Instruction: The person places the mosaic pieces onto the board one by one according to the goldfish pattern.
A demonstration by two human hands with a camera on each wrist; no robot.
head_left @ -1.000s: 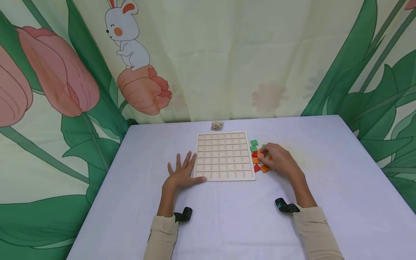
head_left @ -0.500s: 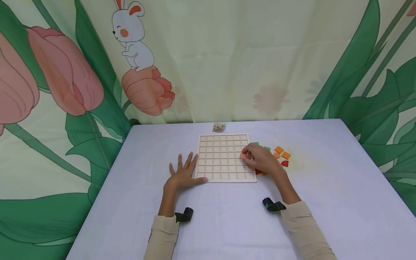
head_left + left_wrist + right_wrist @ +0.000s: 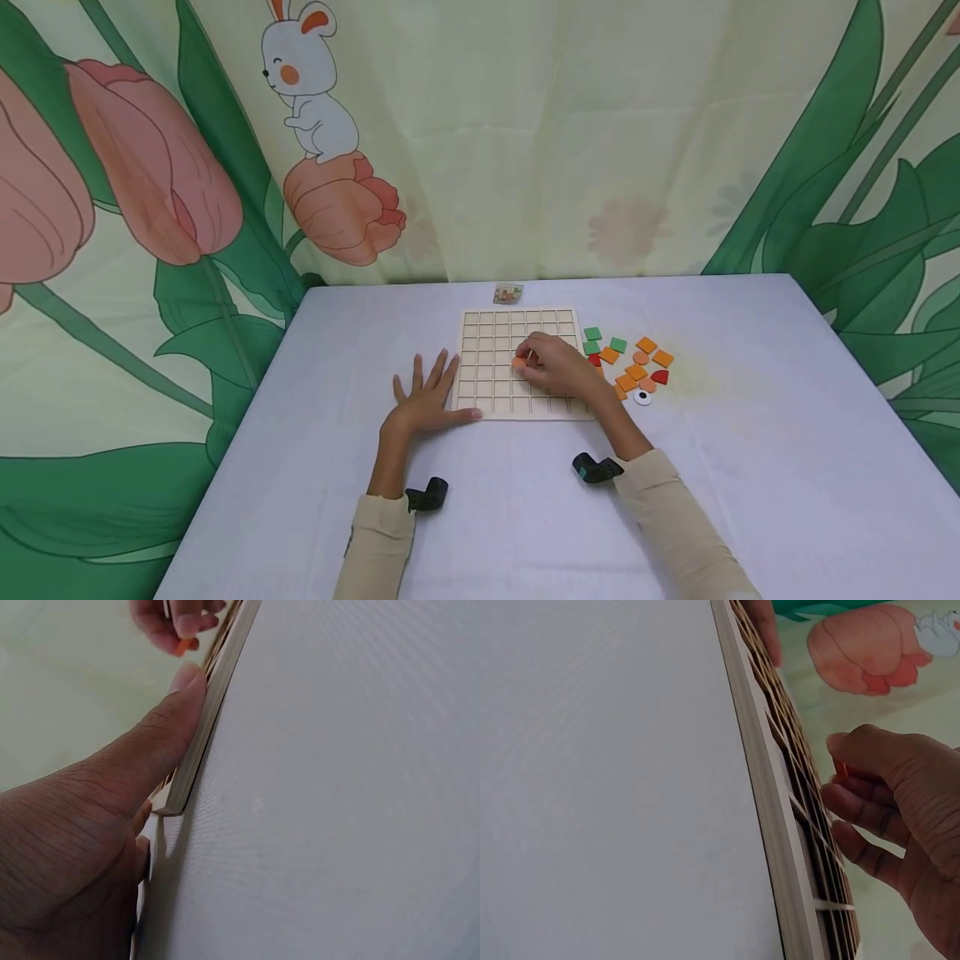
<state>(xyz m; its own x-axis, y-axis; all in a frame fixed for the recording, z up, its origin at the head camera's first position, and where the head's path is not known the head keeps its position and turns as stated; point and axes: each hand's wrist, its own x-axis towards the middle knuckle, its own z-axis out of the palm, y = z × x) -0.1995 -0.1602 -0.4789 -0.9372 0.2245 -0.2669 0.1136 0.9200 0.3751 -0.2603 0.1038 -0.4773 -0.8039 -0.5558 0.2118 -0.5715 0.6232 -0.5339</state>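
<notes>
A pale wooden grid board (image 3: pixel 480 388) with square cells lies on the white table. My left hand (image 3: pixel 424 407) rests at the board's left side, fingers spread, thumb along the near edge; in the left wrist view that thumb (image 3: pixel 161 731) lies against the board's rim. Over the middle of the board, my right hand (image 3: pixel 558 367) pinches a small orange round piece (image 3: pixel 519 363) between thumb and fingertips. The right wrist view shows the orange piece (image 3: pixel 841 766) edge-on, held above the cells.
Right of the board lie loose pieces: green squares (image 3: pixel 592 333), orange squares (image 3: pixel 647 344), orange discs (image 3: pixel 647 385), a red piece (image 3: pixel 660 377) and a white eye-like disc (image 3: pixel 642 397). A small patterned packet (image 3: pixel 507 293) lies behind the board. A printed curtain (image 3: pixel 525 167) hangs beyond.
My right hand has moved left from the loose pieces to over the board's middle, carrying the orange round piece. The left hand keeps its place at the board.
</notes>
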